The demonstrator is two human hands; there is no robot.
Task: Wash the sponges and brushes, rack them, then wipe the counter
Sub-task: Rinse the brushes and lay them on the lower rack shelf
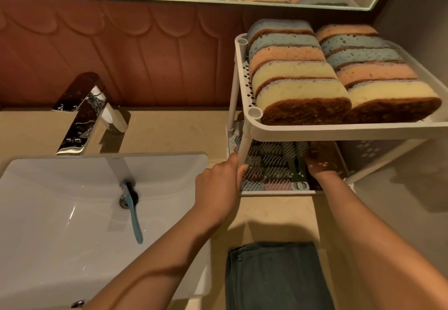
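While steadying the white plastic two-tier rack (339, 131) with the left hand (218, 188), fingers and thumb curled round its front-left post, reaches the right hand (322, 161) into the lower tier. Probably braces the post to stop the light rack sliding on the beige stone surface (169, 130) during the reach. Can't tell the right hand's grip: deep in shadow under the upper shelf, on or beside the bristle brushes (274, 164), just next to a green handle; clenched, loose or grasping, unclear.

Upper tier: two rows of thick blue, orange and yellow sponges with brown scrub pads (298, 86), stood on edge and leaning back, likely for draining and to fit more in. Lower tier: brushes laid flat, bristles up, packed side by side.

Not in the rack yet: one blue-handled brush with dark bristles (134, 215), lying in the white ceramic sink (60, 200), head over the drain, handle toward the near side; looks parked there for washing or dripping. Droplets on the chrome faucet (82, 113), no stream visible.

On the surface's near edge, in front of the rack, a folded dark grey cloth (271, 273), well apart from both hands; presumably staged for the wipe.

Stage, as a guess: sponges racked, most brushes racked, one brush to go, wiping not yet begun.
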